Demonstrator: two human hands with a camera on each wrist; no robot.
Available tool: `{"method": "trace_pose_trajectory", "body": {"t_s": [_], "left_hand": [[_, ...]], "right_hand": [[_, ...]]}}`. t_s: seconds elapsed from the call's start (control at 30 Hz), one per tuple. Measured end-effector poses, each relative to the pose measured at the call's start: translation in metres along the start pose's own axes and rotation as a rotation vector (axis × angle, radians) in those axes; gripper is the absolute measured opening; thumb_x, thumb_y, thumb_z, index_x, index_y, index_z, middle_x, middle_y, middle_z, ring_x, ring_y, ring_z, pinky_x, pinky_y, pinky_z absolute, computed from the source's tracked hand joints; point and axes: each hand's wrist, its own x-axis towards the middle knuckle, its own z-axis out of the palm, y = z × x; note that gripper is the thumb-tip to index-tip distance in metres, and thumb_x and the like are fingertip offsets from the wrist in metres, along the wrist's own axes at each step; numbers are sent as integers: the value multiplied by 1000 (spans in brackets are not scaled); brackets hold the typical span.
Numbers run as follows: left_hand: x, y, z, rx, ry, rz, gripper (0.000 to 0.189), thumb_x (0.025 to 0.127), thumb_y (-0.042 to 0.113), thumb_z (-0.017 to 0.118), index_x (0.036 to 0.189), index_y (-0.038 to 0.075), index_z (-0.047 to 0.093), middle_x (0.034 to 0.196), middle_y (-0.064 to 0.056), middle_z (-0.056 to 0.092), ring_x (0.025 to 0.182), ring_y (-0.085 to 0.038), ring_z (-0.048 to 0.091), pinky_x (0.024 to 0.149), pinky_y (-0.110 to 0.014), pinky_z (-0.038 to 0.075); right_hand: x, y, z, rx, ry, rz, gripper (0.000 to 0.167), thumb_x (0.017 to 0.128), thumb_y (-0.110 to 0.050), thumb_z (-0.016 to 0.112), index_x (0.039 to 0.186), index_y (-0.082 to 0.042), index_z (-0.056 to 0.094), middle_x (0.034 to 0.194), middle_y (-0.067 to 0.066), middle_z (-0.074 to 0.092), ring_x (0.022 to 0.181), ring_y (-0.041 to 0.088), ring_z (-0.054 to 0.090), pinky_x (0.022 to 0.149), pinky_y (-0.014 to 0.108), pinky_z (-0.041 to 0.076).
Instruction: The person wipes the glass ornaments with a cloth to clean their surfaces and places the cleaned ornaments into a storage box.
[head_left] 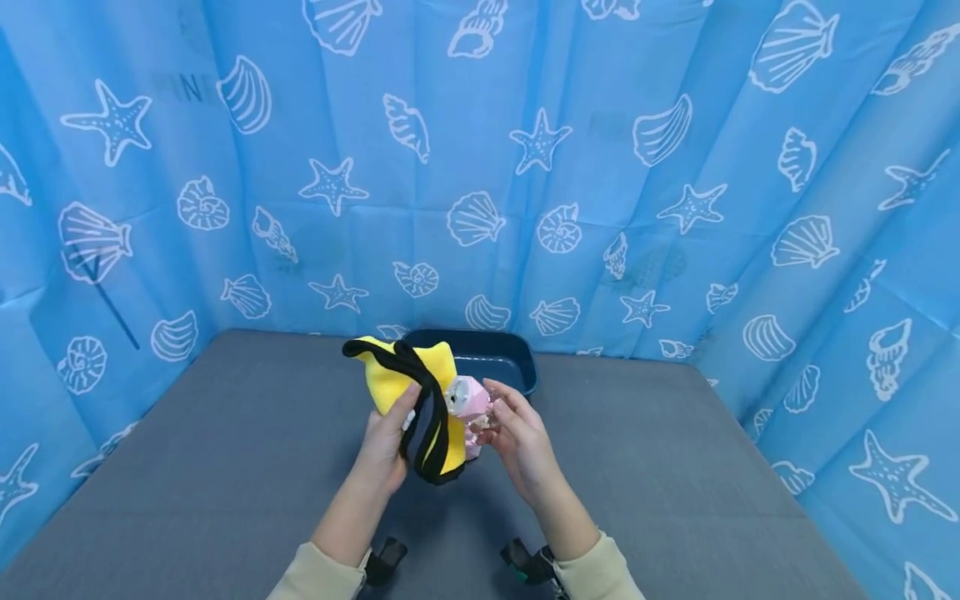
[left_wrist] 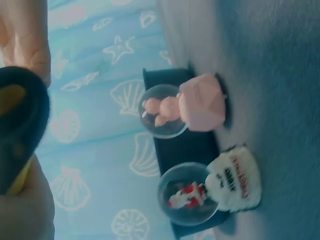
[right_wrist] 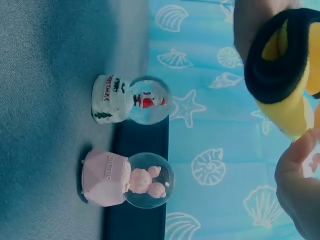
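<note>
In the head view my left hand (head_left: 386, 442) grips a yellow cloth with black edging (head_left: 386, 383), which hangs in folds. Beside it, my right hand (head_left: 517, 433) holds a pink snow globe (head_left: 471, 398) by its clear dome end. Its pink faceted base points left, against the cloth. On the table below the hands stand two more globes. One has a pink base lettered CACTUS (right_wrist: 105, 177) and pink figures inside. To its left stands a white Christmas snow globe (right_wrist: 111, 99) with a red Santa figure; the cloth and left hand mostly hide it in the head view.
Behind the standing globes, a dark blue rectangular tray (head_left: 534, 385) lies at the back of the grey table (head_left: 637, 467). A blue curtain with white shells and starfish (head_left: 540, 167) surrounds the table at the back and sides.
</note>
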Motion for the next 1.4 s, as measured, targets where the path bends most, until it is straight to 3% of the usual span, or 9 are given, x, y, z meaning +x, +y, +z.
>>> {"method": "trace_pose_trajectory", "body": {"t_s": [0.1, 0.23, 0.33, 0.63, 0.73, 0.93, 1.17, 1.27, 1.4], "left_hand": [[-1, 3, 5, 104, -37, 41, 39, 91, 18, 69, 119, 5, 46, 103, -2, 55, 96, -14, 57, 88, -27, 48], [-4, 5, 12, 266, -70, 80, 44, 89, 19, 71, 119, 1, 45, 102, -6, 54, 94, -18, 54, 84, -31, 48], [-5, 5, 14, 315, -65, 93, 44, 90, 16, 70, 121, 0, 44, 103, -7, 54, 94, -19, 55, 84, -31, 48], [-2, 7, 10, 218, 29, 44, 38, 95, 20, 62, 123, 1, 44, 106, -5, 54, 94, -14, 58, 84, -25, 51], [-2, 6, 9, 221, 2, 31, 41, 95, 23, 63, 124, 1, 43, 106, -5, 53, 96, -15, 56, 87, -27, 49], [-4, 4, 11, 352, -88, 56, 52, 91, 24, 69, 127, 1, 40, 108, -10, 51, 100, -22, 51, 90, -35, 44], [-7, -1, 12, 412, -30, 79, 48, 91, 20, 69, 126, 0, 42, 109, -12, 52, 99, -24, 52, 91, -39, 44], [-6, 0, 10, 369, 7, 56, 47, 93, 24, 67, 125, -1, 43, 108, -10, 53, 98, -20, 54, 91, -35, 47], [-5, 4, 6, 225, 27, 10, 48, 96, 29, 62, 129, 1, 41, 114, -8, 51, 100, -16, 57, 90, -29, 50]], "right_hand": [[3, -4, -1, 60, -34, 53, 42, 103, -23, 39, 134, 6, 40, 100, 5, 57, 84, 19, 52, 75, 26, 46], [7, -9, -2, 40, -82, 79, 39, 103, -23, 36, 130, 5, 43, 92, 1, 55, 80, 16, 51, 74, 26, 45], [7, -9, -2, 37, -101, 82, 35, 103, -22, 34, 126, 2, 46, 90, 1, 54, 78, 16, 50, 72, 26, 45], [6, -5, -6, 107, -160, 60, 30, 105, -25, 31, 111, -23, 60, 91, -2, 59, 77, 16, 49, 71, 25, 44], [6, -5, -7, 103, -136, 71, 29, 104, -24, 31, 112, -20, 58, 90, -1, 58, 74, 16, 49, 68, 25, 44], [7, -5, -3, 46, -95, 125, 33, 102, -23, 34, 125, -1, 45, 88, 1, 53, 71, 14, 49, 67, 23, 45], [6, -3, -2, 76, -89, 134, 27, 103, -22, 31, 117, -7, 50, 84, -1, 56, 66, 13, 49, 66, 23, 45], [6, -2, -3, 92, -115, 120, 28, 103, -22, 29, 113, -11, 52, 84, -1, 57, 65, 13, 48, 64, 23, 45], [6, 0, -5, 113, -105, 113, 29, 102, -23, 28, 115, -12, 51, 89, 0, 58, 67, 13, 48, 63, 23, 44]]}}
